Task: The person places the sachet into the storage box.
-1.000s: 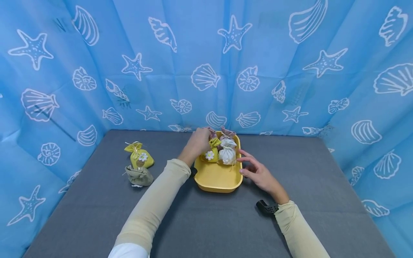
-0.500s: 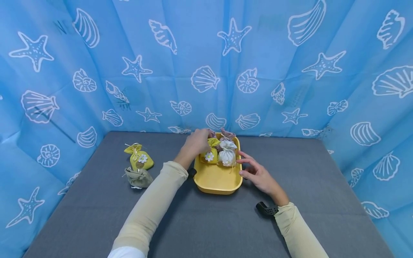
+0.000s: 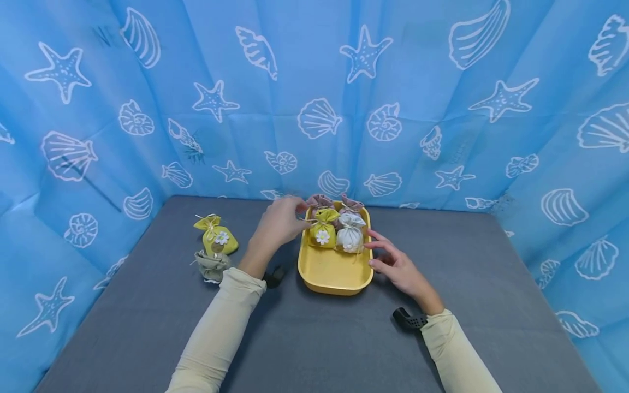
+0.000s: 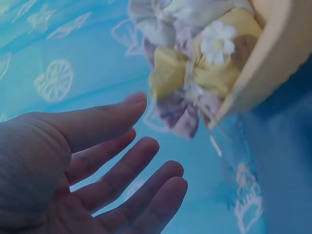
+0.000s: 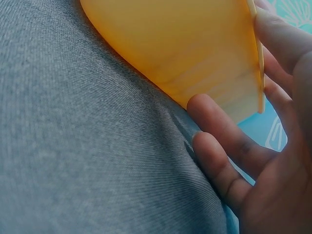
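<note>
Right hand [image 3: 400, 268] lies nearest, on the grey table [image 3: 319, 338], its relaxed, spread fingers [image 5: 219, 126] resting against the right wall of the yellow tray [image 3: 334, 270]; it grips nothing. Left hand [image 3: 277, 225] hovers just left of the tray's far end, fingers [image 4: 122, 175] straight and loosely spread, holding nothing, close to the pouches but apart from them. Four small tied pouches sit in the tray's far half: a yellow pouch [image 3: 322, 230] with a daisy, a white pouch [image 3: 350, 234] beside it, and two mauve pouches [image 3: 320, 201] behind. Farther left on the table lie a grey pouch [image 3: 212, 266] and, just behind it, another yellow daisy pouch [image 3: 218, 238]. Blue seashell cloth [image 3: 314, 98] walls the back.
</note>
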Demonstrator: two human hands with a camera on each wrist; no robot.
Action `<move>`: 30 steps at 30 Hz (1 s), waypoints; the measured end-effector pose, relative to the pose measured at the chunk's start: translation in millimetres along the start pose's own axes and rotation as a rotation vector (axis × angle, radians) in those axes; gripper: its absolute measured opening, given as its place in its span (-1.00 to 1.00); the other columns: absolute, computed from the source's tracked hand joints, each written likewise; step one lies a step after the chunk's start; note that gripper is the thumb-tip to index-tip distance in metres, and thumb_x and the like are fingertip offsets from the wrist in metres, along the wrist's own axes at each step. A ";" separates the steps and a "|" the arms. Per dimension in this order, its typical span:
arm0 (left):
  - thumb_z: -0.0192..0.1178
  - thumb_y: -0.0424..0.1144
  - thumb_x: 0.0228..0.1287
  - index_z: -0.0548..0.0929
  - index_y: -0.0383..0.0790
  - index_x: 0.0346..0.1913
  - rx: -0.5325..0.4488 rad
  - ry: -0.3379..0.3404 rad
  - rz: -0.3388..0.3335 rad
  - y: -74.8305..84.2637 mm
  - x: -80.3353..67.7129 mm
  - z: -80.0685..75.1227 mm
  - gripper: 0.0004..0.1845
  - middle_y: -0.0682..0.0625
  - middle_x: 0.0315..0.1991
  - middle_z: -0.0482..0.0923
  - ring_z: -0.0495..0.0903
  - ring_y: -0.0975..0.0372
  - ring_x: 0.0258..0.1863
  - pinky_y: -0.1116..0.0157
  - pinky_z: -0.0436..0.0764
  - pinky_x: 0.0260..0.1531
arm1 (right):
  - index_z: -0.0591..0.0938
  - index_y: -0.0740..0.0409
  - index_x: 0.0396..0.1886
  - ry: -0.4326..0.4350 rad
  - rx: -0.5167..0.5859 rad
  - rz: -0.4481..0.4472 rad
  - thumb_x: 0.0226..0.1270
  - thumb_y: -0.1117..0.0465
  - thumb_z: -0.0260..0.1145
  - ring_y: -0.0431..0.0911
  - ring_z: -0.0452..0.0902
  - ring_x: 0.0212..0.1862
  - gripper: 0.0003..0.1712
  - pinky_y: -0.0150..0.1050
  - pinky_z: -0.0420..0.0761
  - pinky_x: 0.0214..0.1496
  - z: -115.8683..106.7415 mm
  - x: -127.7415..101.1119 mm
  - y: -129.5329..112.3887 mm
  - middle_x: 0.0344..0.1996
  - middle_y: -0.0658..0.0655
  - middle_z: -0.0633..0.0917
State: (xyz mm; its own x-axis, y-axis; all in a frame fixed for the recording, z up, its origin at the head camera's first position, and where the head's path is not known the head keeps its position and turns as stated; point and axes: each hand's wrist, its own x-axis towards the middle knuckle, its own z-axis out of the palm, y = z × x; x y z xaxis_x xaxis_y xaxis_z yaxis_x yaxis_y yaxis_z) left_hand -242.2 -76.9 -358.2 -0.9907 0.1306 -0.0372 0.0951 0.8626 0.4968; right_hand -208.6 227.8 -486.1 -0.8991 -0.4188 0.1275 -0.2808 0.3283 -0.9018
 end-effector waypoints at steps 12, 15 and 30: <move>0.37 -0.15 0.35 0.63 -0.09 0.24 -0.259 0.249 0.019 -54.1 -44.1 -36.0 -0.57 -0.06 0.16 0.66 0.62 0.03 0.21 0.01 0.63 0.19 | 0.51 0.17 0.33 0.010 0.007 -0.009 0.53 0.29 0.23 0.15 0.50 0.16 -0.58 -0.36 0.63 -0.06 1.0 -1.8 -1.8 0.65 0.12 0.12; 0.37 -0.12 0.35 0.63 -0.10 0.25 -0.360 0.298 0.092 -73.1 -56.1 -46.9 -0.56 -0.08 0.16 0.66 0.61 0.04 0.21 0.03 0.63 0.21 | 0.51 0.17 0.33 0.010 0.006 -0.014 0.53 0.29 0.22 0.20 0.48 0.20 -0.58 -0.36 0.62 -0.05 0.8 -1.6 -1.8 0.65 0.12 0.11; 0.45 -0.21 0.25 0.67 -0.17 0.21 -0.661 0.595 0.056 -152.1 -78.4 -65.8 -0.54 -0.01 0.12 0.69 0.62 0.35 0.13 0.44 0.60 0.16 | 0.51 0.22 0.32 0.016 0.011 -0.032 0.52 0.31 0.23 0.08 0.53 0.14 -0.58 -0.41 0.60 -0.03 2.5 0.0 1.2 0.64 0.14 0.12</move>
State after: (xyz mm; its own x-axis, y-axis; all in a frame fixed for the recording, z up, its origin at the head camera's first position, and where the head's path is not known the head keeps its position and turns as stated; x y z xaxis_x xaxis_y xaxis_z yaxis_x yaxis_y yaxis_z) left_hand -185.4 -250.6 -373.8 -0.8901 -0.2702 0.3670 0.2514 0.3805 0.8899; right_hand -208.1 226.1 -488.2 -0.8949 -0.4156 0.1628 -0.3061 0.3060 -0.9015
